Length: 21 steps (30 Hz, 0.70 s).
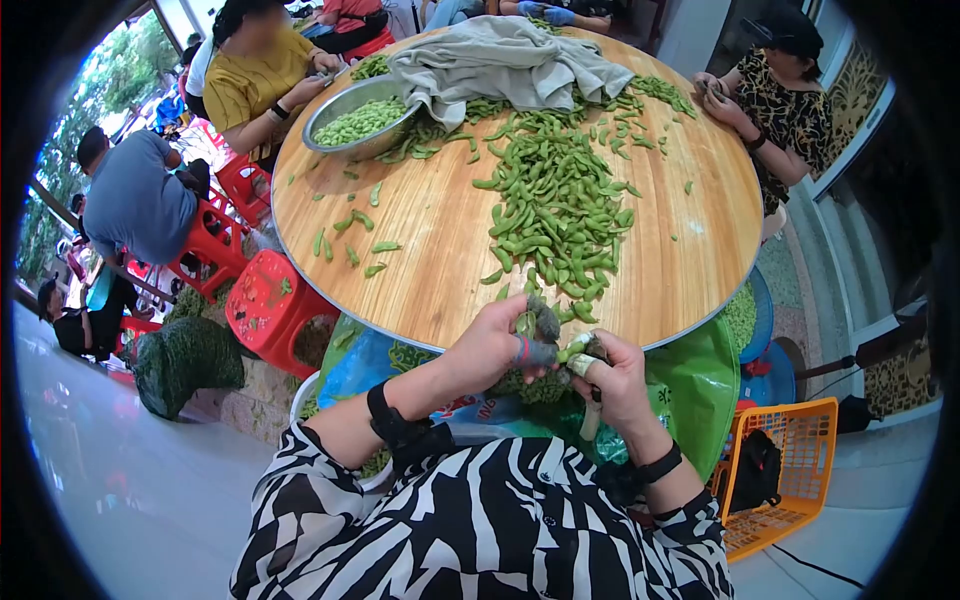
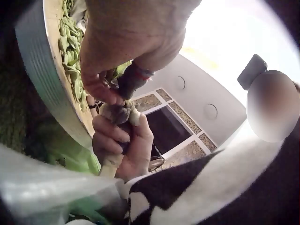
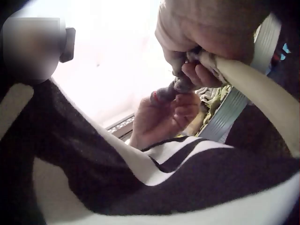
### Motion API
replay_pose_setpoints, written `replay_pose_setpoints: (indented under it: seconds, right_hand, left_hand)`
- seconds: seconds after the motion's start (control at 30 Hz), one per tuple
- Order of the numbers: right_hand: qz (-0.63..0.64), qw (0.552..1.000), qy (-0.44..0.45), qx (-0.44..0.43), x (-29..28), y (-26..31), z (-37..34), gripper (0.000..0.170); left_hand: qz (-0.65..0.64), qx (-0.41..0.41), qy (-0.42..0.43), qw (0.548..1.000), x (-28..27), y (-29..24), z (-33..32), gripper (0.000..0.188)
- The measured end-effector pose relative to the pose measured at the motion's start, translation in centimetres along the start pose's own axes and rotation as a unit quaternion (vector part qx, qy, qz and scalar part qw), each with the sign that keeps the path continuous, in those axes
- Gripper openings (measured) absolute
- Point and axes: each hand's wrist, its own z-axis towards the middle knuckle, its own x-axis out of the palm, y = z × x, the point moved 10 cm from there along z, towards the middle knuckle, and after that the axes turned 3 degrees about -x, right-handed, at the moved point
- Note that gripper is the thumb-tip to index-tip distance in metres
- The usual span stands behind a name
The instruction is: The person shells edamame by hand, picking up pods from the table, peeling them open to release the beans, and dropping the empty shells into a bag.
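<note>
Both hands meet over the near edge of the round table, their fingertips close together. My left hand (image 1: 488,348) has dark wraps on its thumb and a finger, and its curled fingers hold green edamame pods (image 2: 123,68). Curled opposite it, my right hand (image 1: 622,382) pinches at a green edamame pod (image 1: 568,352) between the two hands; its fingers are wrapped too, and a pale strip (image 3: 253,86) hangs from them. Fingers hide most of the held pods. A large pile of edamame pods (image 1: 560,200) lies just beyond the hands on the wooden table (image 1: 420,290).
A metal bowl (image 1: 392,145) of shelled beans sits at the far left, beside a grey cloth (image 1: 500,65) over more pods. Green bags (image 1: 695,385) hang below the table's near edge. An orange crate (image 1: 790,470) stands at right, a red stool (image 1: 275,310) at left. Other people sit around.
</note>
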Motion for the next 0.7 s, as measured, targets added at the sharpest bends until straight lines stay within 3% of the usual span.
replay_pose_setpoints:
  seconds: [0.07,0.23,0.3,0.37,0.43,0.5,0.57,0.67,0.7]
  right_hand:
    - [-0.014,1.0,-0.002,0.001,-0.1,0.0,0.0,0.009]
    - [-0.092,0.995,0.008,-0.021,0.0,0.8,-0.1,0.007]
    - [-0.249,0.952,0.054,-0.169,1.4,3.4,-0.6,0.006]
    - [-0.261,0.95,0.043,-0.163,1.3,3.3,-0.4,0.006]
    - [-0.274,0.949,0.032,-0.154,1.3,3.3,-0.3,0.007]
    - [-0.098,0.995,-0.005,0.019,0.2,0.5,0.1,0.008]
    - [-0.056,0.998,-0.008,0.036,0.0,-0.4,0.1,0.01]
    - [-0.016,0.998,0.0,0.058,-0.4,-0.8,-0.6,0.014]
    - [-0.018,0.998,0.009,0.06,-0.5,-0.7,-0.8,0.016]
  left_hand:
    - [-0.176,-0.077,0.029,0.981,0.6,1.9,0.0,0.022]
    - [-0.206,-0.11,0.059,0.971,1.0,3.0,0.3,0.023]
    - [-0.225,-0.127,0.066,0.964,1.5,3.6,-0.1,0.023]
    - [-0.031,-0.056,0.007,0.998,0.7,2.4,0.1,0.025]
    - [-0.027,-0.034,-0.024,0.999,0.7,1.5,0.1,0.025]
    - [-0.021,-0.012,-0.054,0.998,0.4,1.3,0.2,0.025]
    - [0.16,0.118,-0.085,0.976,0.4,-0.5,-0.2,0.021]
    - [0.235,0.145,-0.114,0.954,-1.5,-3.4,-1.4,0.019]
    - [0.311,0.194,-0.179,0.913,-3.8,-5.7,-2.3,0.022]
